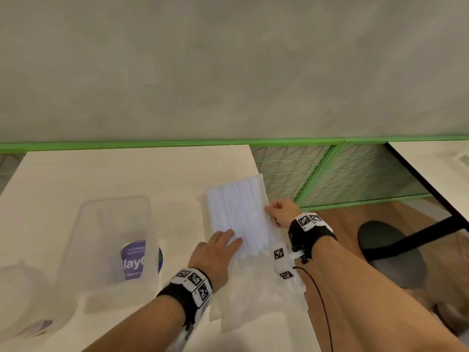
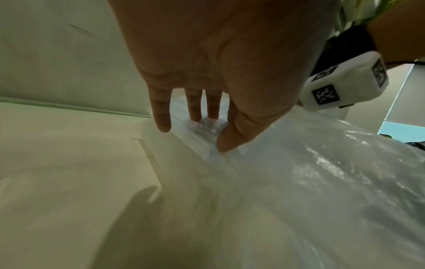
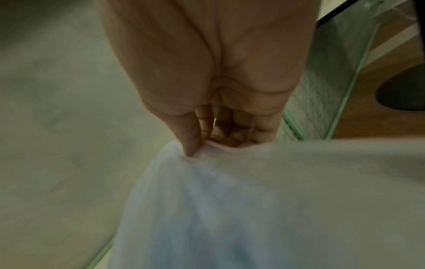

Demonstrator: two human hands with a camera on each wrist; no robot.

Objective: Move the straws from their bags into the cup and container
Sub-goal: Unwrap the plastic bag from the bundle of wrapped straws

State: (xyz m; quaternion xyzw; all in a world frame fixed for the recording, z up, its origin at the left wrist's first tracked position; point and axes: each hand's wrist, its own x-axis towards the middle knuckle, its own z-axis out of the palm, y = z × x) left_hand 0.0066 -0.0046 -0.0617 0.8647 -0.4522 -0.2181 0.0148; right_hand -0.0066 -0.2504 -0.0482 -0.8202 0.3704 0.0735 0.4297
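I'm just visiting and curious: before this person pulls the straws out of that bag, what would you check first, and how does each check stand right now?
1. Bag held steady: ok. The left hand presses flat on the bag of straws.
2. Grip on the bag edge: ok. The right hand pinches the plastic at the bag's right side.
3. Bag opened: cannot tell; the plastic is too blurred.
4. Container ready: ok. The clear container stands open on the table, left of the bag.
5. Cup ready: cannot tell. A purple printed cup shows through the container wall; its opening is not visible.
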